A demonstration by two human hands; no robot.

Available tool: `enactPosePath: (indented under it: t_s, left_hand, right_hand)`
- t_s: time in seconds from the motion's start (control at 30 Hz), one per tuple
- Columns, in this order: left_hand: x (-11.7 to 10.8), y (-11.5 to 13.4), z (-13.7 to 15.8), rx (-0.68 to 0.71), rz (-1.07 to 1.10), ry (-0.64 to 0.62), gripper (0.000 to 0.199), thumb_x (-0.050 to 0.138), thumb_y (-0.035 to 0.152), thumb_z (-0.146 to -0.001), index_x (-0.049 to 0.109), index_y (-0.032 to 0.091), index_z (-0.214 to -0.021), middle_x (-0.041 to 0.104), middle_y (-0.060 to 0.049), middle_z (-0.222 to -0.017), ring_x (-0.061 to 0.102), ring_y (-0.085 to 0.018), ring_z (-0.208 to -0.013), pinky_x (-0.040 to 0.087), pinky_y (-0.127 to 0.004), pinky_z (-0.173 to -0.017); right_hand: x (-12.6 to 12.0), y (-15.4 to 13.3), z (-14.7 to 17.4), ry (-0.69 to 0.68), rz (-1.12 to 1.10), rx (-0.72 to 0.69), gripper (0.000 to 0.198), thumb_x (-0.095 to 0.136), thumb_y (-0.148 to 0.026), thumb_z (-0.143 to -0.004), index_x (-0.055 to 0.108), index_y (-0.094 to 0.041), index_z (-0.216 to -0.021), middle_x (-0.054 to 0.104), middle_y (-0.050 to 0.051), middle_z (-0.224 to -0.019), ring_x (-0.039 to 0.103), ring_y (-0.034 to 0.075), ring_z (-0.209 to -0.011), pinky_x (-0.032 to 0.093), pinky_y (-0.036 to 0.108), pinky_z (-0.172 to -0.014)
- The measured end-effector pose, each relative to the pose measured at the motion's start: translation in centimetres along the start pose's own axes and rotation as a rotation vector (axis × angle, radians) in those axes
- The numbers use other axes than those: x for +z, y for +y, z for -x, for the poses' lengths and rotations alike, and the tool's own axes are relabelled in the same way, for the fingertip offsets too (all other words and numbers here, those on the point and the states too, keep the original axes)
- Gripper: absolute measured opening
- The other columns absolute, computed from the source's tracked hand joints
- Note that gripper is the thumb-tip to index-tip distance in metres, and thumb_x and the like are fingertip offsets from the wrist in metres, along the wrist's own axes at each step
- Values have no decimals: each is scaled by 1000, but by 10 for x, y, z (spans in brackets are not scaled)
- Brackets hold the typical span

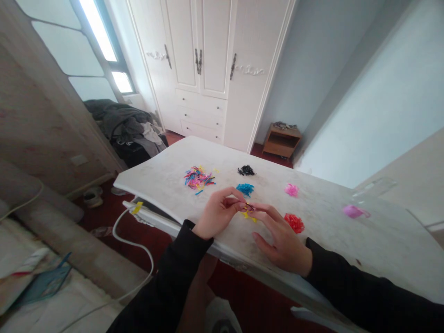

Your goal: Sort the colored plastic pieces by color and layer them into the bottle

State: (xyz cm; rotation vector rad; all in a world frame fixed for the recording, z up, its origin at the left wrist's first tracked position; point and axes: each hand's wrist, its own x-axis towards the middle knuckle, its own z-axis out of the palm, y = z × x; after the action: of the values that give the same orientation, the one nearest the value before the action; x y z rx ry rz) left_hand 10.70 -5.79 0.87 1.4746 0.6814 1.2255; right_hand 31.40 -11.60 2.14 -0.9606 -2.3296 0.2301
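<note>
My left hand point(224, 210) is closed in a pinch above the near side of the table, on small coloured strips point(248, 206) that look like rubber bands, yellow and dark ones among them. My right hand point(277, 236) meets them with its outstretched fingertips, its thumb held apart. Partly hidden beneath the hands lies a yellow pile point(250, 216). Close by are a blue pile point(245, 189), a black pile point(246, 170), a red pile point(294, 223) and a pink pile point(292, 189). A larger mixed-colour heap point(197, 178) lies to the left.
The white table point(322, 217) has a pink pouch-like object point(354, 211) and a clear container point(376, 189) on its right side. A white cable point(138, 244) hangs by the front edge. Behind stand a white wardrobe point(211, 46) and a wooden nightstand point(281, 141); clothes point(128, 125) are heaped at left.
</note>
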Motion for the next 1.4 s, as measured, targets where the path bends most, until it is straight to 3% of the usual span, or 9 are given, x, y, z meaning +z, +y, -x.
enactPosePath:
  t_s: [0.13, 0.3, 0.5, 0.63, 0.83, 1.03, 1.23, 1.4]
  left_hand:
    - [4, 1, 3, -27, -51, -30, 12, 75, 28, -86, 68, 18, -86, 73, -4, -80, 74, -17, -76, 59, -27, -72]
    - [5, 2, 5, -61, -99, -42, 10, 75, 26, -87, 68, 18, -88, 73, -3, -82, 75, -17, -78, 60, -26, -73]
    - [6, 1, 1, 37, -294, 53, 3, 70, 22, -92, 69, 20, -90, 75, -6, -98, 77, -19, -90, 62, -26, -77]
    - [12, -3, -4, 135, -405, -38, 7, 63, 19, -95, 70, 20, -97, 74, -6, -102, 75, -18, -92, 62, -27, -80]
    - [13, -5, -4, 199, -588, -169, 17, 55, 22, -102, 69, 22, -112, 74, -7, -114, 70, -21, -109, 54, -34, -100]
    - [7, 2, 2, 252, -561, -5, 24, 47, 20, -105, 64, 22, -123, 73, -9, -121, 67, -20, -117, 52, -34, -104]
    - [8, 4, 1, 328, -541, -96, 16, 60, 20, -100, 74, 23, -108, 74, -6, -104, 70, -19, -100, 56, -30, -94]
    - [8, 5, 2, 350, -549, -85, 14, 63, 16, -97, 75, 21, -92, 73, -5, -89, 68, -18, -90, 55, -29, -84]
  right_hand:
    - [-5, 1, 2, -46, -39, 1, 55, 60, -14, -91, 51, -23, -144, 60, 15, -141, 58, 29, -133, 53, 50, -112]
    - [-7, 3, 6, -9, -63, 22, 53, 59, -14, -92, 52, -22, -144, 62, 15, -137, 61, 29, -128, 54, 49, -110]
    - [-6, 6, 10, 88, -28, 116, 60, 58, -15, -90, 45, -22, -148, 55, 16, -142, 55, 32, -133, 52, 56, -110]
    - [-4, 7, 11, 115, -17, 145, 68, 59, -17, -90, 37, -24, -155, 49, 17, -148, 51, 34, -136, 51, 58, -110]
    - [-5, 9, 10, 84, -29, 142, 66, 59, -17, -90, 39, -24, -153, 50, 16, -146, 51, 33, -136, 51, 57, -109]
    - [-6, 9, 8, 24, -47, 125, 61, 58, -12, -88, 45, -23, -147, 55, 16, -143, 54, 32, -132, 51, 55, -109]
    - [-8, 7, 6, 4, -41, 72, 62, 60, -13, -88, 48, -24, -147, 59, 14, -140, 57, 32, -126, 53, 54, -106]
    - [-8, 6, 5, 11, -57, 53, 61, 60, -11, -87, 50, -24, -146, 61, 14, -135, 58, 31, -121, 54, 52, -103]
